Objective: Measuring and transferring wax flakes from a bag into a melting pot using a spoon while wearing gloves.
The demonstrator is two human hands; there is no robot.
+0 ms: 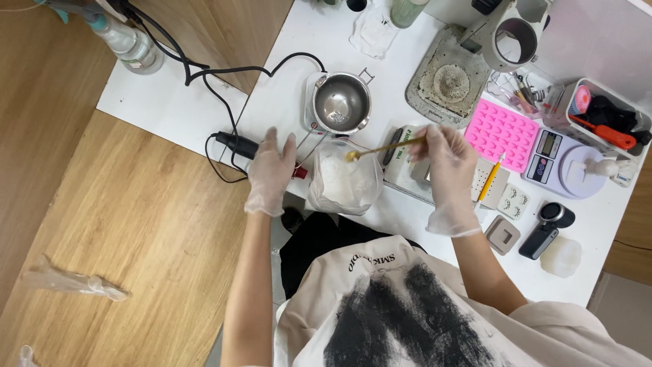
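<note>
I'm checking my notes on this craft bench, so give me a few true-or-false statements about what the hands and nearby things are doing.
1. The right hand holds a gold spoon over the clear bag of white powder. True.
2. The left hand grips the metal pot. False: it rests flat on the table, apart from the pot.
3. Both hands wear clear gloves. True.
4. The pink mould lies left of the pot. False: it lies to its right, beside the scale.
</note>
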